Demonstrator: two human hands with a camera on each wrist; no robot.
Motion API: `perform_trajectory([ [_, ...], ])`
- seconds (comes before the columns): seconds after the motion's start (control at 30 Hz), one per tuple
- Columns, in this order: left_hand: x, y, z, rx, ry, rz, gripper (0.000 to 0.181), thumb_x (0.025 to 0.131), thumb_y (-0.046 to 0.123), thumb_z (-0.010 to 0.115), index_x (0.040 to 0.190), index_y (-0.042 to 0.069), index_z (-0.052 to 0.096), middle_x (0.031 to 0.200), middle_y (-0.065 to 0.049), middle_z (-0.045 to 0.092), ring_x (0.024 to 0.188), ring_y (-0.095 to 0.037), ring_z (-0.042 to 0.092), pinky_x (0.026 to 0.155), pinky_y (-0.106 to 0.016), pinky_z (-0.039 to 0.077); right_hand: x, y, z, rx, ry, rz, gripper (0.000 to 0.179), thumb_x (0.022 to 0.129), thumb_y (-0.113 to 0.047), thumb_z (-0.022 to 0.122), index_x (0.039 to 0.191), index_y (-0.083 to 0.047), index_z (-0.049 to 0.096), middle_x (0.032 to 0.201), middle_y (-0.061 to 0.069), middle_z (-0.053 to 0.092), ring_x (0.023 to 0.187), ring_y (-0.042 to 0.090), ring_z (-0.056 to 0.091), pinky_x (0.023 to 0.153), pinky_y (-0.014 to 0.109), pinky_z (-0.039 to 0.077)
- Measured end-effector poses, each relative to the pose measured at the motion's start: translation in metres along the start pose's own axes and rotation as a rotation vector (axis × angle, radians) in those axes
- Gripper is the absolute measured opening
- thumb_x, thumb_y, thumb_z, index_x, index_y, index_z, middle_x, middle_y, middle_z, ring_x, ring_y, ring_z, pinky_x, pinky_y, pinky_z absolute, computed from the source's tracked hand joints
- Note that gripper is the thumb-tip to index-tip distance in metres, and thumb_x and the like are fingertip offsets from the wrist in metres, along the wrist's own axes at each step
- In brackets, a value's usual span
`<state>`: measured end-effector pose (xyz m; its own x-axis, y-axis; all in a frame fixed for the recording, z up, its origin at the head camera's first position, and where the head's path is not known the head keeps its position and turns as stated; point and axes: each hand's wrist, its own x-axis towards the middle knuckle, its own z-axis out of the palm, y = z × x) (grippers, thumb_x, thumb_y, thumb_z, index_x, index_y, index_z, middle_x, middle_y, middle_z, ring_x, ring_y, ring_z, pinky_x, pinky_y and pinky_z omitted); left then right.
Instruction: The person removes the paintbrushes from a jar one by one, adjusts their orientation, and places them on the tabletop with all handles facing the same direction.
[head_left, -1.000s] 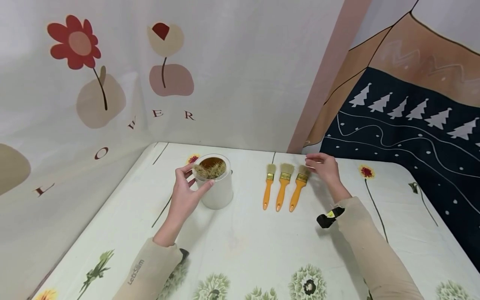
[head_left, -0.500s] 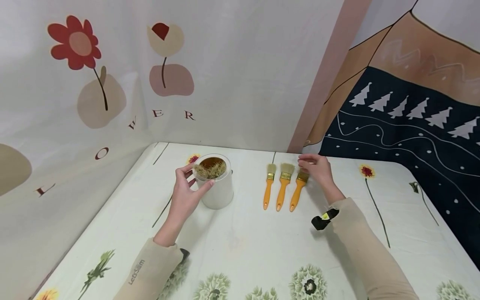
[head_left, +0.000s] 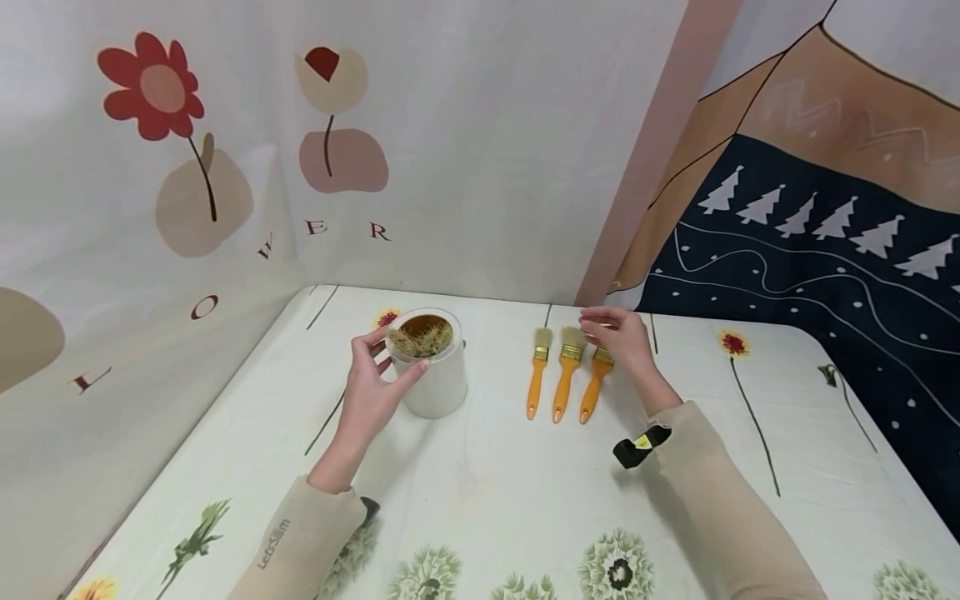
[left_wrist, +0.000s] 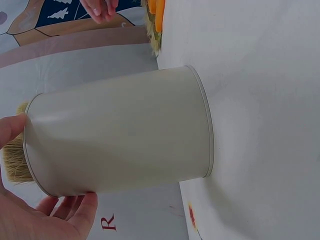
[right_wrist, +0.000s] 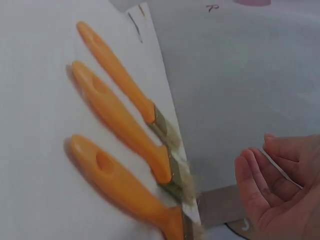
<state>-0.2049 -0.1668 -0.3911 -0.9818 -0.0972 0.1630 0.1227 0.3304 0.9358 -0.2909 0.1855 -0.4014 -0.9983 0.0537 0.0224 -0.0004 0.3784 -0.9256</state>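
A white can (head_left: 437, 390) stands upright on the table. My left hand (head_left: 371, 392) holds it near the rim, thumb and fingers on opposite sides. Tan bristles (head_left: 422, 342) show inside its mouth, and they poke just above the rim in the left wrist view; what they belong to below is hidden. Right of the can lie three paintbrushes with orange handles: a narrow one (head_left: 536, 383), a middle one (head_left: 566, 383) and a right-hand one (head_left: 592, 390). Above the right-hand brush's bristles hovers my right hand (head_left: 621, 340), fingers loosely bent, holding nothing in the right wrist view (right_wrist: 280, 185).
A white flower-printed cloth (head_left: 480, 492) covers the table. Behind it hangs a pale printed curtain (head_left: 480, 150), with a dark tree-patterned cloth (head_left: 810, 267) at the right. A black strap device (head_left: 641, 446) is on my right wrist.
My right hand has moved left over the right-hand paintbrush and now hides its bristles. The left hand and the can have stayed in place.
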Motion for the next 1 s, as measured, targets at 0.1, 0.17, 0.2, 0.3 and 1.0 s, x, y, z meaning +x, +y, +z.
perform_trajectory([
  [0.1, 0.0, 0.0, 0.0, -0.003, 0.0, 0.001, 0.077, 0.089, 0.018, 0.076, 0.144, -0.002, 0.025, 0.157, -0.017, 0.03, 0.148, -0.032, 0.031, 0.125, -0.044, 0.034, -0.004, -0.007, 0.004, 0.004, -0.018, -0.034, 0.036, 0.099, -0.018, 0.062, 0.131, 0.0, 0.062, 0.13, 0.023, 0.063, 0.096, 0.005, 0.067, 0.086, 0.014, 0.06],
  [0.17, 0.001, -0.001, 0.0, -0.006, -0.001, 0.002, 0.077, 0.089, 0.018, 0.076, 0.144, -0.001, 0.025, 0.157, -0.017, 0.03, 0.148, -0.032, 0.031, 0.125, -0.044, 0.035, -0.007, -0.012, 0.007, 0.02, -0.029, -0.049, 0.036, 0.099, -0.018, 0.063, 0.13, -0.001, 0.062, 0.13, 0.022, 0.063, 0.097, 0.003, 0.066, 0.087, 0.015, 0.059],
  [0.2, 0.001, -0.001, 0.001, -0.007, -0.002, 0.002, 0.077, 0.089, 0.017, 0.076, 0.144, -0.001, 0.025, 0.157, -0.017, 0.03, 0.148, -0.032, 0.031, 0.125, -0.044, 0.035, -0.009, -0.015, 0.008, 0.03, -0.035, -0.057, 0.036, 0.099, -0.018, 0.063, 0.13, -0.001, 0.062, 0.13, 0.022, 0.063, 0.097, 0.002, 0.066, 0.088, 0.015, 0.059],
  [0.3, 0.001, -0.001, 0.001, -0.01, -0.003, 0.004, 0.077, 0.089, 0.017, 0.076, 0.144, -0.001, 0.025, 0.157, -0.017, 0.03, 0.148, -0.032, 0.031, 0.125, -0.044, 0.035, -0.014, -0.023, 0.014, 0.064, -0.053, -0.075, 0.035, 0.098, -0.017, 0.063, 0.13, -0.001, 0.062, 0.13, 0.022, 0.063, 0.096, 0.002, 0.065, 0.088, 0.016, 0.06],
  [1.0, 0.0, 0.0, 0.0, 0.015, 0.005, -0.007, 0.077, 0.089, 0.018, 0.076, 0.144, -0.001, 0.026, 0.158, -0.017, 0.03, 0.148, -0.032, 0.032, 0.125, -0.044, 0.035, -0.048, -0.085, 0.064, 0.194, -0.201, -0.319, 0.027, 0.096, -0.006, 0.064, 0.123, 0.002, 0.065, 0.123, 0.022, 0.067, 0.108, 0.028, 0.069, 0.09, 0.025, 0.062],
])
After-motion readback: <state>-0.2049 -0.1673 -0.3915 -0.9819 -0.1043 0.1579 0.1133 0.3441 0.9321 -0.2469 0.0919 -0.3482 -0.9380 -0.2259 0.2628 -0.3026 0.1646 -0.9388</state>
